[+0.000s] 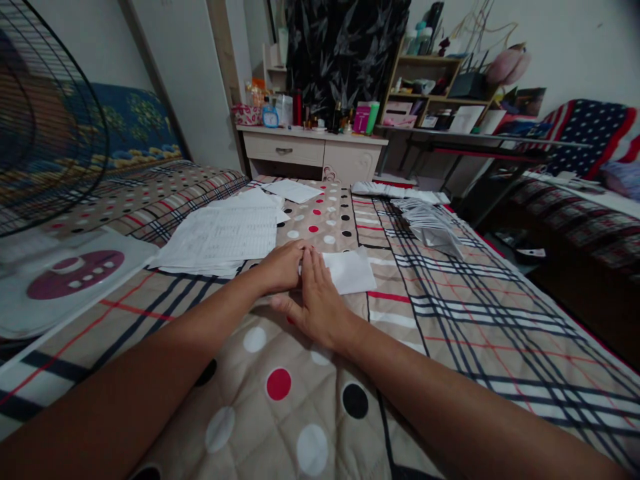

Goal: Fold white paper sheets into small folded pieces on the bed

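Note:
A white folded sheet of paper lies on the patterned bed cover, its right part showing. My right hand rests flat over the paper's left end, fingers stretched out together and the thumb apart. Touching it, my left hand has its fingers bent in at that same left edge of the paper. The fingertips of my left hand are partly hidden behind my right hand. Left of my hands lies a stack of printed sheets. To the right sits a fanned pile of folded papers.
A round wire fan guard and a fan base stand at the left. Another white sheet lies farther back, and a long folded paper bundle is at the bed's far edge. Behind stands a white dresser.

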Demonstrator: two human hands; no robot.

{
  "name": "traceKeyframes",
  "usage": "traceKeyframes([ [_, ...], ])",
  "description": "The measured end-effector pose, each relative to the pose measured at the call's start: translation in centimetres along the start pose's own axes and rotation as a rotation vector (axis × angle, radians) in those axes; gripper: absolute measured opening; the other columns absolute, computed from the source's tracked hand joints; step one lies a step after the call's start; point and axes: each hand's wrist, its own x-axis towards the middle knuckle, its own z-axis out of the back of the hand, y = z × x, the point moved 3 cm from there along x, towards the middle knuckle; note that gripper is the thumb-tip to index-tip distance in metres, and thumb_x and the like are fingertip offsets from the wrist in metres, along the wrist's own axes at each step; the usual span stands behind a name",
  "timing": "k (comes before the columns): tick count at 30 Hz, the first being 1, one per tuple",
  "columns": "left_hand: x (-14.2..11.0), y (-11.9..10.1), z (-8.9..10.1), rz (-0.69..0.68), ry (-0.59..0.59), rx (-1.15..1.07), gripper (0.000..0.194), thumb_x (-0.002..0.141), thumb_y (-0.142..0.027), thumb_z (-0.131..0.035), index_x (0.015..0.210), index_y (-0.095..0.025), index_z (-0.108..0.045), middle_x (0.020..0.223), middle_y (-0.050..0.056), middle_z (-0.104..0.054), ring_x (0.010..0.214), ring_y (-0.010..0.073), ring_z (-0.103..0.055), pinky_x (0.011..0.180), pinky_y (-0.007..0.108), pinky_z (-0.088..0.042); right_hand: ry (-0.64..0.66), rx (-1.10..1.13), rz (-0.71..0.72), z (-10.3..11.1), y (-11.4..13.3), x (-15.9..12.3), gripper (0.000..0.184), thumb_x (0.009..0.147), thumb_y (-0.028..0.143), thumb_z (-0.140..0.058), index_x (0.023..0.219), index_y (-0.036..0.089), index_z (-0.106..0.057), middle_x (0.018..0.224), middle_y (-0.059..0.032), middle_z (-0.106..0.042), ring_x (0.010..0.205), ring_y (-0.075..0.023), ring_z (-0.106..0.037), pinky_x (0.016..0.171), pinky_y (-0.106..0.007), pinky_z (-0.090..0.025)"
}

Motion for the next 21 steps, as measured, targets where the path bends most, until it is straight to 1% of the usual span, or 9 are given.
traceKeyframes([
  [3, -0.4, -0.6, 0.3, -0.083, 0.087, 0.069, 0.041, 0.068, -0.034, -0.072, 0.106, -0.02, -0.069, 0.114, 0.009, -0.06, 0.104, 0.0245, -0.058, 0.092, 0.035, -0.046, 0.027, -0.094, -0.031, 0.6, -1.2, -0.9, 0.112, 0.077, 0.082, -0.036, 0.152, 0.002, -0.011, 0.158, -0.0226, -0.007, 0.146, -0.0343, 0.005, 0.118, -0.054, -0.009],
  [6, -0.6, -0.8, 0.5, -0.091, 0.128, 0.095, 0.058, 0.066, -0.05, -0.074, 0.117, -0.022, -0.067, 0.121, 0.009, -0.057, 0.111, 0.0266, -0.055, 0.095, 0.035, -0.043, 0.032, -0.206, -0.095, 1.8, -3.4, -1.6, 0.107, 0.081, 0.079, -0.033, 0.15, 0.0, -0.016, 0.157, -0.0243, -0.01, 0.146, -0.0343, -0.001, 0.117, -0.053, -0.012],
  [9, -0.5, -0.6, 0.5, -0.073, 0.139, 0.089, 0.065, 0.066, -0.057, -0.073, 0.12, -0.023, -0.066, 0.125, 0.009, -0.056, 0.113, 0.0271, -0.054, 0.096, 0.035, -0.042, -0.039, -0.353, -0.154, 3.7, -6.3, -1.2, 0.098, 0.086, 0.071, -0.035, 0.148, -0.004, -0.021, 0.155, -0.0274, -0.016, 0.146, -0.0354, -0.007, 0.116, -0.052, -0.014],
  [11, -0.4, -0.5, 0.4, -0.066, 0.139, 0.075, 0.068, 0.063, -0.059, -0.075, 0.12, -0.023, -0.066, 0.124, 0.009, -0.056, 0.112, 0.0272, -0.054, 0.096, 0.035, -0.041, -0.088, -0.42, -0.214, 4.9, -8.1, -0.1, 0.091, 0.087, 0.062, -0.043, 0.145, -0.005, -0.026, 0.152, -0.0296, -0.024, 0.145, -0.0372, -0.016, 0.115, -0.052, -0.019],
  [12, -0.4, -0.4, 0.4, -0.061, 0.139, 0.067, 0.069, 0.062, -0.059, -0.075, 0.121, -0.023, -0.066, 0.124, 0.009, -0.056, 0.113, 0.0273, -0.054, 0.096, 0.035, -0.041, -0.134, -0.434, -0.237, 5.4, -8.8, 0.6, 0.085, 0.087, 0.058, -0.048, 0.144, -0.003, -0.031, 0.15, -0.0293, -0.031, 0.142, -0.0374, -0.024, 0.113, -0.052, -0.023],
  [14, -0.4, -0.3, 0.2, -0.043, 0.132, 0.052, 0.072, 0.06, -0.059, -0.077, 0.122, -0.025, -0.065, 0.125, 0.009, -0.055, 0.114, 0.0279, -0.054, 0.097, 0.035, -0.041, -0.215, -0.435, -0.223, 6.1, -9.5, 1.9, 0.072, 0.085, 0.05, -0.056, 0.137, 0.003, -0.041, 0.139, -0.0259, -0.048, 0.132, -0.0346, -0.042, 0.107, -0.048, -0.033],
  [16, -0.3, -0.3, 0.1, -0.021, 0.124, 0.035, 0.073, 0.059, -0.06, -0.078, 0.123, -0.027, -0.064, 0.126, 0.009, -0.055, 0.115, 0.0287, -0.053, 0.098, 0.036, -0.041, -0.283, -0.423, -0.166, 6.4, -9.5, 2.8, 0.065, 0.081, 0.044, -0.062, 0.132, 0.006, -0.047, 0.127, -0.0207, -0.058, 0.119, -0.0307, -0.052, 0.101, -0.043, -0.039],
  [18, -0.3, -0.2, 0.1, -0.002, 0.119, 0.014, 0.074, 0.058, -0.06, -0.078, 0.124, -0.03, -0.063, 0.126, 0.009, -0.054, 0.116, 0.029, -0.053, 0.098, 0.038, -0.04, -0.34, -0.411, -0.141, 6.6, -9.2, 3.0, 0.064, 0.077, 0.043, -0.066, 0.129, 0.009, -0.051, 0.117, -0.0158, -0.064, 0.109, -0.0281, -0.057, 0.094, -0.039, -0.043],
  [21, -0.4, -0.1, 0.0, 0.012, 0.115, -0.016, 0.073, 0.058, -0.06, -0.078, 0.123, -0.03, -0.063, 0.126, 0.008, -0.054, 0.116, 0.0286, -0.053, 0.099, 0.038, -0.041, -0.366, -0.403, -0.24, 7.2, -9.0, 2.5, 0.058, 0.073, 0.051, -0.068, 0.12, 0.018, -0.06, 0.11, -0.0114, -0.067, 0.1, -0.0276, -0.061, 0.083, -0.037, -0.046],
])
